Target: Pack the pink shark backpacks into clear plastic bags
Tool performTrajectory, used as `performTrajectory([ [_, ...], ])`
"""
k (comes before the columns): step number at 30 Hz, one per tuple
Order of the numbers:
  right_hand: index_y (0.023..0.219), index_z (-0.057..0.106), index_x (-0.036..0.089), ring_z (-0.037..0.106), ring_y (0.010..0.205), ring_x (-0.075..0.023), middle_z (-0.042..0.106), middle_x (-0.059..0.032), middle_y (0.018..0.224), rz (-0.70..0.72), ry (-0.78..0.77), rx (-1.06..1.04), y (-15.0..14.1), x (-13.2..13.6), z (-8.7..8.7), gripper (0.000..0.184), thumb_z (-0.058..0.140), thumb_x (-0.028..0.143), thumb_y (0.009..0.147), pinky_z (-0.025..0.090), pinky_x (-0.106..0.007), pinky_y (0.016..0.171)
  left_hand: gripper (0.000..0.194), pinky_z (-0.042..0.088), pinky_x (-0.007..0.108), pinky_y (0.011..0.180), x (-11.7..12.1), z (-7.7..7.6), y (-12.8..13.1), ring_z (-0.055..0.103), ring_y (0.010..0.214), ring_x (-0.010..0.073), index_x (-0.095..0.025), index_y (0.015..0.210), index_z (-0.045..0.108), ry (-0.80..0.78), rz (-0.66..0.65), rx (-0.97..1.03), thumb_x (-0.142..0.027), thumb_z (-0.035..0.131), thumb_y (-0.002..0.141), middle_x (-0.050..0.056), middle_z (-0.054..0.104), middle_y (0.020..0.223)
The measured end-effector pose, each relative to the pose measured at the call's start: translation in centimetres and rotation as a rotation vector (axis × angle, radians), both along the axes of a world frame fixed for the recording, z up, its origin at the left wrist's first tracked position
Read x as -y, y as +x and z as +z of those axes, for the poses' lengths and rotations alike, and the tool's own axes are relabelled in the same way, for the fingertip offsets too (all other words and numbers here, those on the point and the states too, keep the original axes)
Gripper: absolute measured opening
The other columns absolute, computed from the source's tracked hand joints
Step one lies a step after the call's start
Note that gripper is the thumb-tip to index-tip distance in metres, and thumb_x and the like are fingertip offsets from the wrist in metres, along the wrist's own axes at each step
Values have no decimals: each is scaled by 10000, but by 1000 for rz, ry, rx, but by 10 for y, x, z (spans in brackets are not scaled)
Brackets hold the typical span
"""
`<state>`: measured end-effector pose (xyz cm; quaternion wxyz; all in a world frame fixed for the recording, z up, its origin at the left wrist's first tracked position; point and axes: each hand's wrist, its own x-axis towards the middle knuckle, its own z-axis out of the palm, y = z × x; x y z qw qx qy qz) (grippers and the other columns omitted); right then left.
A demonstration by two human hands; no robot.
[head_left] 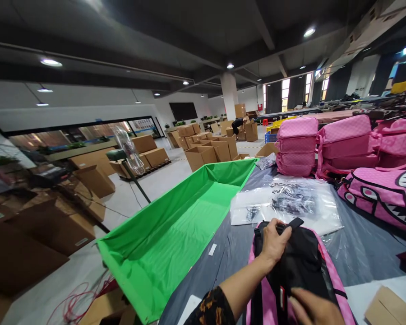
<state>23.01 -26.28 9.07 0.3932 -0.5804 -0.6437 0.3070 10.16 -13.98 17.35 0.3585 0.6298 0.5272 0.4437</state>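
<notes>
A pink and black backpack (304, 253) lies on the grey-covered table in front of me, its black side up. My left hand (275, 241) is closed on a black strap at the bag's top end. A stub of that strap sticks out to the right of the thumb. Lower on the bag, my right hand (314, 308) is smeared by motion at the bottom edge of the view. Its fingers are near a black strap with a small red and white label (282, 298). Whether they hold anything does not show.
Clear plastic bags (287, 203) lie just beyond the backpack. Several pink backpacks (297, 146) stand behind, and a pink shark-mouth bag (382, 198) lies to the right. A green fabric-lined trough (176, 243) runs along the table's left side. Cardboard boxes (203, 155) and a bending person (237, 125) are farther off.
</notes>
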Motion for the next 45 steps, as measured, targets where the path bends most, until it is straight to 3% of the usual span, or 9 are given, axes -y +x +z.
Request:
performTrajectory([
  [2, 981, 776, 317, 748, 744, -312, 791, -54, 844, -206, 69, -100, 24, -26, 48, 502, 594, 734, 770, 632, -457, 740, 159, 434, 268, 677, 11, 14, -9, 563, 657, 144, -213, 866, 589, 110, 26, 53, -351, 661, 835, -37, 590, 690],
  [4, 1025, 695, 260, 628, 553, -216, 706, -33, 705, -345, -1, -235, 39, -55, 93, 652, 612, 798, 667, 523, -347, 504, 200, 400, 256, 629, 24, 28, -15, 520, 607, 128, -219, 863, 556, 198, 13, 65, -396, 648, 841, -56, 543, 651],
  [7, 789, 568, 237, 461, 488, -131, 585, 1, 654, -193, -165, -406, 35, -88, 142, 626, 578, 843, 629, 318, -252, 432, 215, 367, 241, 561, 45, 45, -15, 494, 538, 112, -228, 844, 523, 282, -38, 35, -407, 643, 841, -70, 514, 607],
  [11, 588, 453, 242, 437, 559, -136, 468, 25, 558, -86, 157, -19, 3, -102, 176, 470, 621, 661, 718, 323, -266, 544, 195, 381, 226, 519, 66, 61, -12, 505, 480, 103, -240, 816, 477, 497, -45, -54, -346, 640, 826, -79, 499, 581],
  [15, 768, 504, 239, 488, 645, -138, 564, 28, 699, -159, 335, 342, -8, -113, 188, 91, 570, 302, 772, 334, -253, 606, 150, 409, 230, 510, 66, 67, -12, 565, 473, 122, -240, 839, 485, 666, -33, -178, -318, 613, 843, -68, 539, 581],
  [25, 869, 598, 231, 599, 704, -198, 662, -54, 771, -568, -122, 671, 100, -135, 106, 132, 509, 135, 859, 263, -275, 560, 155, 360, 258, 519, 61, -2, 18, 596, 492, 140, -225, 879, 539, 576, -269, -368, -188, 602, 742, -44, 618, 615],
  [33, 961, 687, 235, 663, 709, -232, 712, -80, 746, -638, -299, 691, 183, -152, 25, 179, 536, 180, 885, 381, -287, 601, 224, 297, 265, 517, 54, -70, 24, 537, 501, 126, -244, 855, 535, 297, -378, -369, -132, 613, 676, -63, 585, 613],
  [41, 1110, 648, 152, 691, 841, -248, 734, -134, 909, -468, -289, 460, 149, -256, -19, 286, 483, 348, 982, 481, -321, 705, 372, 512, 442, 951, 29, -54, 13, 631, 977, 242, -229, 1068, 578, 419, -344, -427, -163, 739, 740, 48, 661, 1007],
  [45, 1297, 611, 136, 665, 1129, -299, 704, -184, 1201, -300, -155, 365, 120, -234, -24, 469, 490, 448, 968, 506, -432, 966, 368, 320, 631, 1167, 9, -54, 5, 632, 1140, 278, -218, 1028, 586, 507, -214, -434, -194, 825, 750, 56, 664, 1069],
])
